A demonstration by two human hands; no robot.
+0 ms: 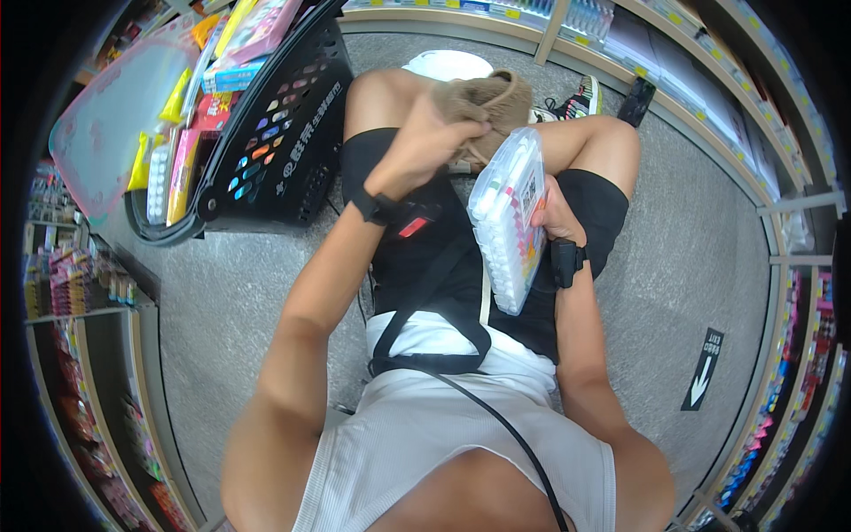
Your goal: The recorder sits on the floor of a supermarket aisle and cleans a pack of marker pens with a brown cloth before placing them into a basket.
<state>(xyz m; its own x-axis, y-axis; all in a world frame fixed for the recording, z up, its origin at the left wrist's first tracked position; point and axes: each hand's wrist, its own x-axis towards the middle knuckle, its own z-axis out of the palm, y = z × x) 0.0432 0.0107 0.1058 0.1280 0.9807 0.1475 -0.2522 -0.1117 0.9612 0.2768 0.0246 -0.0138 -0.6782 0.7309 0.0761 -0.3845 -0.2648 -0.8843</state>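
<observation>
My left hand [429, 136] is partly blurred, its fingers closed on a brown fuzzy drawstring-like bag [495, 100] above my crossed legs. In my right hand [562, 213] is a clear plastic case [508, 219], gripped by its right side and tilted upright over my lap. White capped items, probably markers, line the case, and a printed label with a code covers part of its face. The bag's lower part is hidden behind my left hand and the case. Both wrists carry black strapped devices.
A black shopping basket [286, 139] stands at the left, filled with packaged goods and a translucent pink-edged sheet [126, 126]. A black phone-like object [636, 102] leans by the shelf base. Stocked shelves [698, 73] curve around me. A floor arrow sign [703, 369] lies right.
</observation>
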